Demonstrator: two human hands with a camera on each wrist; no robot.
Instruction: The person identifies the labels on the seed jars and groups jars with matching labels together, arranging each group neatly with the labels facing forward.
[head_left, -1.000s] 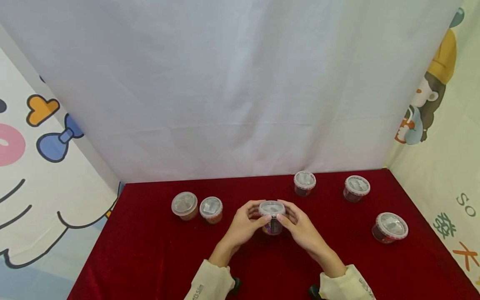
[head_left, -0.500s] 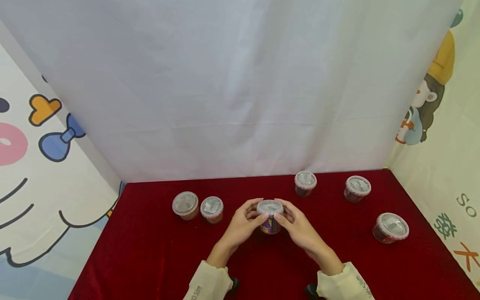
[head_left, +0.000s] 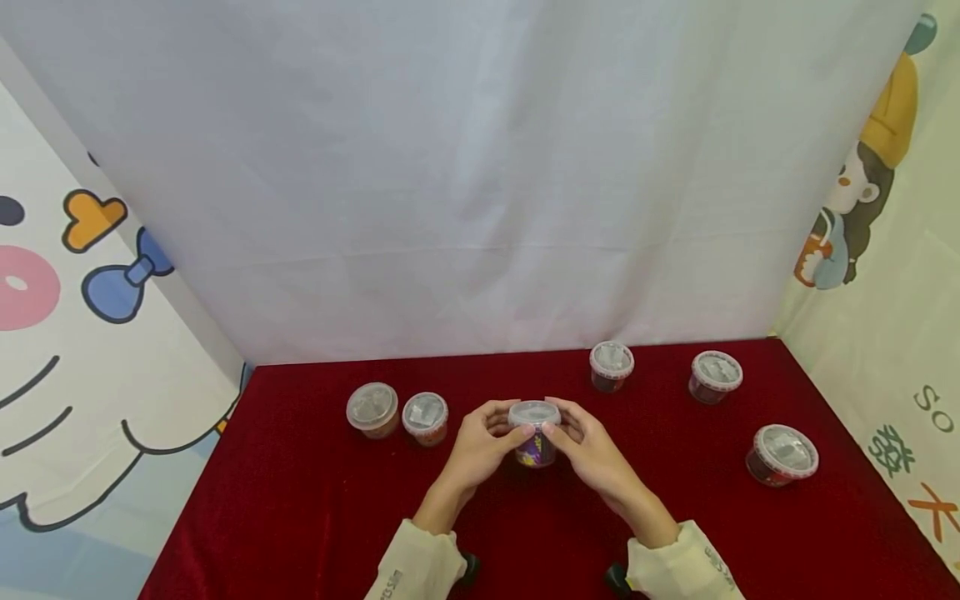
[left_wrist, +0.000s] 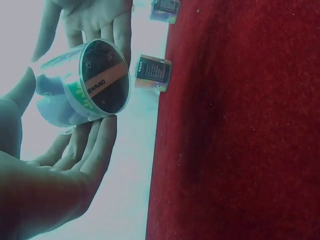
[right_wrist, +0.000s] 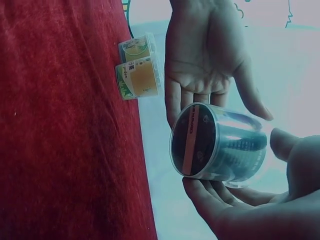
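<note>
1. Both hands have the small lidded cup point(head_left: 535, 433) between them, lifted just clear of the red tablecloth point(head_left: 300, 500), in the middle of the table in front of the person. Compared with a second ago it sits a touch lower and nearer to them, and more of its purple label now faces the head camera.

2. The left hand point(head_left: 480, 442) cradles the cup from its side: fingers curve round the wall, and the thumb rests near the clear lid's rim. The left wrist view shows the cup's dark base point(left_wrist: 105, 75) with an orange strip across it, lying on those fingertips.

3. The right hand point(head_left: 588, 442) mirrors it, fingers curled under and thumb up by the lid. From the right wrist view, the cup point(right_wrist: 217, 142) lies tilted on its side between the two palms, base towards the camera.

4. So the grip hasn't changed; what has changed is the cup's attitude. I'd judge they are turning it over in the fingers, and the lid looks to be on still.

5. Nothing else has budged. The two cups on the left point(head_left: 397, 412) stand side by side, nearly touching. The cup at the back point(head_left: 611, 365), its neighbour further right point(head_left: 715, 375) and the larger tub near the right edge point(head_left: 782, 454) all stand apart from each other, lids on, well away from the hands.
</note>
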